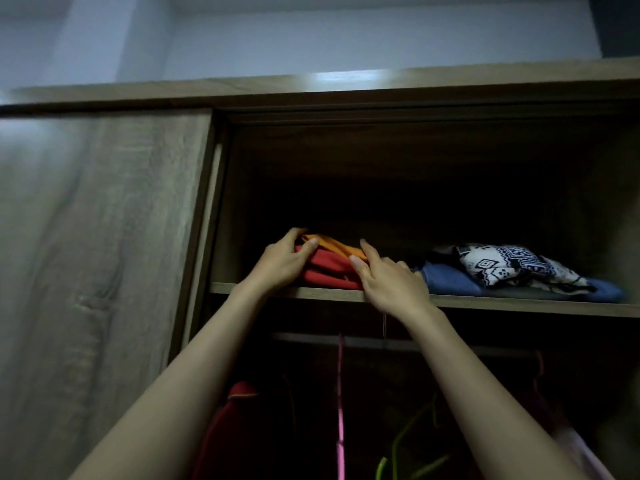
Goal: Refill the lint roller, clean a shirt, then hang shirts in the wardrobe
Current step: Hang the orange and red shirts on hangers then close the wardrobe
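Note:
Both arms reach up to the wardrobe's upper shelf (519, 308). A folded stack sits there: an orange garment (334, 244) on top of red garments (329, 271). My left hand (282, 263) grips the stack's left end, thumb over the top edge. My right hand (388, 277) holds the right end, with its thumb and forefinger pinching the orange and red cloth. Below the shelf runs a hanging rail (398, 344) with a red shirt (235, 420) hanging at the left.
A blue folded garment (446, 278) with a black-and-white patterned one (502, 266) lies on the shelf to the right. A pink hanger (341, 403) and green hangers (405, 441) hang below. The sliding wooden door (104, 254) covers the left side.

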{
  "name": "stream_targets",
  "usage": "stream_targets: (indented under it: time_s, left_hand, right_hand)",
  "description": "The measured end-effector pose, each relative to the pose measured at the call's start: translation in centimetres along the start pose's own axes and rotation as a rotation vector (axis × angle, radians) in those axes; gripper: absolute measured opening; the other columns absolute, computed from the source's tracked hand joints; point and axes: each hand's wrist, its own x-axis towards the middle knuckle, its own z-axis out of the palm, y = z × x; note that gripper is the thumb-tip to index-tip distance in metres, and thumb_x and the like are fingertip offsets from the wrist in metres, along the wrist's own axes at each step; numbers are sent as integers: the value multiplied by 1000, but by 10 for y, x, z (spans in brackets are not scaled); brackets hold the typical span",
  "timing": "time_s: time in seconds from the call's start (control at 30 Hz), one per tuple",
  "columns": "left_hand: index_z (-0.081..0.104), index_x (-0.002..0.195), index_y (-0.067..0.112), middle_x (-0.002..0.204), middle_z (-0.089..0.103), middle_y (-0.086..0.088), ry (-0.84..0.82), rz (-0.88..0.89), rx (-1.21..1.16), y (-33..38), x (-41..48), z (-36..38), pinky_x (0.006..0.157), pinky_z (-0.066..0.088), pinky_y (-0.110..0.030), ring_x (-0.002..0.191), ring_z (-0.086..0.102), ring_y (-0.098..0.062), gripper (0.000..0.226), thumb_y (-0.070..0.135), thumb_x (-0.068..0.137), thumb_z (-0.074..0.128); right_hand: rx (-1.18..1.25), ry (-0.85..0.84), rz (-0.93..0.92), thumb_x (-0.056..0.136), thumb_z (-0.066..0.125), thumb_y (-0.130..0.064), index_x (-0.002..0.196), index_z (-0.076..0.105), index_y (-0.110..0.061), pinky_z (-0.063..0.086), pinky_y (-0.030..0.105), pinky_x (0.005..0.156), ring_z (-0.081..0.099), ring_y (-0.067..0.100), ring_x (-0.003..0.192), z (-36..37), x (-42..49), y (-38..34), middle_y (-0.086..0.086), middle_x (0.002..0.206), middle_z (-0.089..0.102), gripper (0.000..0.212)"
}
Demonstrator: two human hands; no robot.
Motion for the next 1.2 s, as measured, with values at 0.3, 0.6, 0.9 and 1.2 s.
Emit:
stream_targets:
  time_s: [0.3,0.6,0.9,1.2]
  left_hand:
    - [58,129,30,125,62,-2,-58,53,82,5,22,5,87,50,-31,108,59,-20,37,41,94,54]
    - [67,118,30,103,69,5,131,129,-218,0,19,16,69,49,-16,90,65,-11,25,28,97,54]
    - [61,127,18,123,61,13,232,418,-653,15,-9,3,92,46,-14,117,57,1,31,12,99,49]
    - [71,101,29,99,63,20,200,259,-512,22,-38,-12,79,48,-21,92,58,-2,34,40,101,39]
  right_hand:
    - [83,82,-65,100,19,-49,147,18,-38,48,47,87,53,31,116,5,3,0,8,128,57,48]
    - [200,251,-20,102,19,-41,138,40,-30,41,34,71,62,24,96,4,2,-6,4,106,64,42]
    - [403,580,-237,103,22,-41,144,35,-31,16,31,110,38,6,132,1,-12,-19,-9,148,41,45]
    - [365,629,-275,101,17,-45,145,35,-29,12,36,117,32,10,138,39,-45,2,-2,150,39,50]
